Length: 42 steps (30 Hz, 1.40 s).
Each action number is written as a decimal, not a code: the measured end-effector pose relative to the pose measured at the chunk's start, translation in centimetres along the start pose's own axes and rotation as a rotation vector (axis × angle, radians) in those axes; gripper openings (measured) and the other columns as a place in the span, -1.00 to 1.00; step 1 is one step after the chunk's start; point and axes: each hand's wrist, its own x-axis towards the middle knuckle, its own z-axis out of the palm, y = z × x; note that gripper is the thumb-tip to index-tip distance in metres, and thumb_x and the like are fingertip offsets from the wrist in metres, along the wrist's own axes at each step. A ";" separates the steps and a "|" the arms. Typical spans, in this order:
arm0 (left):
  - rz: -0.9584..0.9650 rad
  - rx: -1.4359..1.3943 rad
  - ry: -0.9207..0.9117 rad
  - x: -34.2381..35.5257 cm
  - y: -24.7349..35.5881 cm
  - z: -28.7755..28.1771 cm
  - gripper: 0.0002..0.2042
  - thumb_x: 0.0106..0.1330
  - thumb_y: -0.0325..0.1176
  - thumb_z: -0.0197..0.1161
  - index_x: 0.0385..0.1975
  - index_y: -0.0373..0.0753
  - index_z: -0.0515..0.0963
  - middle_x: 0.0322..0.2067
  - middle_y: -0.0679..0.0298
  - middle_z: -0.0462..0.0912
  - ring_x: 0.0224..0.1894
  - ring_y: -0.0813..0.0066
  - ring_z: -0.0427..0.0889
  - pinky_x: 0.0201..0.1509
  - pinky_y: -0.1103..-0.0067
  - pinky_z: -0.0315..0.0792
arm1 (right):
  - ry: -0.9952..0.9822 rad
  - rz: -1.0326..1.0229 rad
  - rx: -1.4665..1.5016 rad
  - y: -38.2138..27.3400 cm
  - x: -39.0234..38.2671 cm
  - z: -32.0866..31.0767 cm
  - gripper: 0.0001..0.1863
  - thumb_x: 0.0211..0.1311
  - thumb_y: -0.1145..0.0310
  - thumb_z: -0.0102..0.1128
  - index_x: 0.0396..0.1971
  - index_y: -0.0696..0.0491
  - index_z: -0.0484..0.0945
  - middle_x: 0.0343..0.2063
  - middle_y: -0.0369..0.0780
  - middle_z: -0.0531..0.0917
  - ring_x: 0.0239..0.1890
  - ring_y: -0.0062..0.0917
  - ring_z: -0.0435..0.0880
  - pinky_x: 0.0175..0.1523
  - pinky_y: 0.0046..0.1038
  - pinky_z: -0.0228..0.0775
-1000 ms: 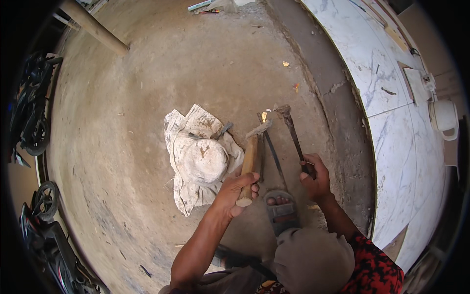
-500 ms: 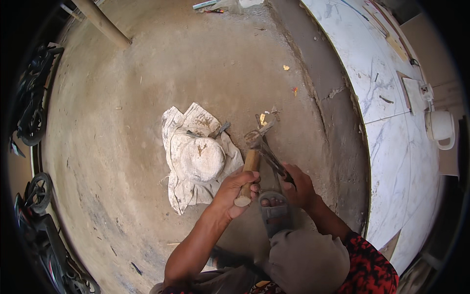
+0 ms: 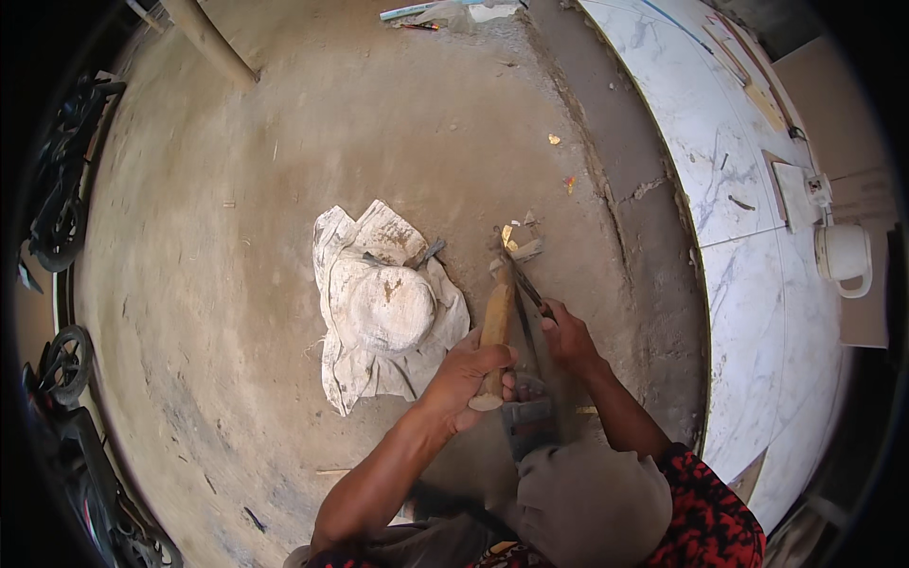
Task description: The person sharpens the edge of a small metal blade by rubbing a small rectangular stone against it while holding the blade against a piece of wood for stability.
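Note:
My left hand (image 3: pixel 464 379) grips an upright wooden handle (image 3: pixel 495 322) with a pale round end toward me. My right hand (image 3: pixel 568 336) is closed on a long dark metal tool (image 3: pixel 528 289), whose far end lies at or over the wood's top; contact is unclear. Small pale wood scraps (image 3: pixel 525 248) lie just beyond. A white sack (image 3: pixel 383 312), spread around a rounded lump, sits left of my hands. My grey sandal (image 3: pixel 528 426) is beneath them on the concrete floor (image 3: pixel 218 256), partly hidden by my left hand and the wood.
Dark motorbikes (image 3: pixel 71 464) line the left side. A pole (image 3: pixel 213 52) stands at top left, and plastic debris (image 3: pixel 450 14) lies at the top. A white marble ledge (image 3: pixel 743 312) on the right holds a white jug (image 3: pixel 838 256), a socket strip (image 3: pixel 816 189) and long strips.
My right hand has swung the dark tool leftward, its head coming across from the right onto the wood's top area. My left hand and the wood have shifted slightly right and toward me.

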 end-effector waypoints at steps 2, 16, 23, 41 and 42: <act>0.018 -0.014 0.017 0.6 -0.5 -0.4 -0.75 0.19 -0.49 0.21 -0.17 -0.23 0.34 -0.45 0.33 0.43 -0.58 0.62 0.47 -0.58 0.68 0.38 | -0.039 -0.006 -0.046 0.2 0.2 -0.4 -0.59 0.39 0.13 -0.09 0.06 0.12 0.38 -0.28 0.00 0.62 -0.22 -0.05 0.64 -0.10 -0.25 0.47; 0.085 0.230 0.024 -0.3 0.5 -1.9 -0.62 0.19 -0.55 0.20 -0.01 -0.31 0.26 -0.41 0.27 0.48 -0.52 0.56 0.55 -0.49 0.60 0.48 | -0.019 0.102 0.102 -0.8 0.6 1.8 -0.46 0.39 -0.04 -0.09 0.04 0.16 0.39 -0.55 -0.05 0.55 -0.46 -0.25 0.61 -0.27 -0.31 0.43; 0.122 0.246 0.025 -0.1 0.1 -0.7 -0.26 0.17 -0.64 0.19 0.29 -0.12 -0.07 -0.30 0.19 0.50 -0.51 0.46 0.55 -0.49 0.54 0.47 | 0.045 0.159 0.188 1.0 -1.2 -0.5 -0.53 0.39 0.06 -0.05 0.02 0.19 0.39 -0.63 -0.24 0.43 -0.52 -0.61 0.42 -0.37 -0.47 0.30; 0.787 1.338 0.297 2.5 -2.4 -6.6 -0.39 0.34 -0.27 0.16 0.34 -0.18 0.08 -0.40 0.07 0.57 -0.56 0.45 0.54 -0.41 0.48 0.45 | 0.093 0.059 0.003 -2.0 1.8 -2.8 -0.63 0.37 0.18 0.06 -0.02 0.17 0.47 -0.47 -0.12 0.60 -0.44 -0.42 0.58 -0.26 -0.42 0.40; 0.633 1.253 0.278 2.0 -1.9 -6.5 -0.39 0.34 -0.26 0.16 0.34 -0.18 0.09 -0.41 0.07 0.57 -0.56 0.45 0.54 -0.40 0.48 0.45 | 0.144 0.126 0.017 -1.7 2.1 -2.7 -0.63 0.37 0.18 0.06 -0.03 0.17 0.48 -0.48 -0.12 0.60 -0.45 -0.42 0.57 -0.27 -0.42 0.40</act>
